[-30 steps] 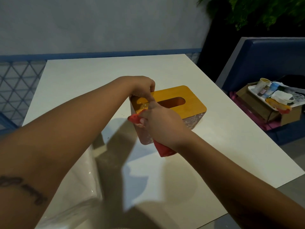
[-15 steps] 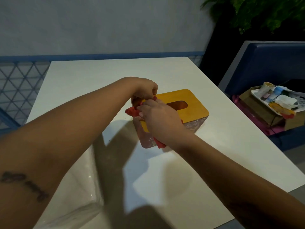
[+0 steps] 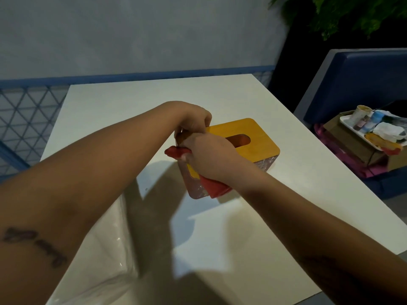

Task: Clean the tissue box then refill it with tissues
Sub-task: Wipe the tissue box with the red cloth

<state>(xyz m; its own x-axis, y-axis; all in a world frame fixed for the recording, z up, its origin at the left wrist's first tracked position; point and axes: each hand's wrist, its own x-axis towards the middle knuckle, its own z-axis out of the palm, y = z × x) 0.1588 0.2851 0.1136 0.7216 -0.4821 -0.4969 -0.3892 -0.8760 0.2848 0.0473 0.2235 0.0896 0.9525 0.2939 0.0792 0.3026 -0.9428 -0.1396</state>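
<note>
Tissue box (image 3: 253,137), long axis near-left to far-right: left hand (image 3: 193,119) grips its left end, right hand (image 3: 209,155) clutches red cloth (image 3: 176,151) there

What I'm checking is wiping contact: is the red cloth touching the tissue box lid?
Touching. Head view: the right hand presses the red cloth onto the tissue box lid, no gap.

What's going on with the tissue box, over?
Left hand grips tissue box at its end. Right hand holds red cloth against the lid's near corner. Nothing blocking the wipe.
</note>
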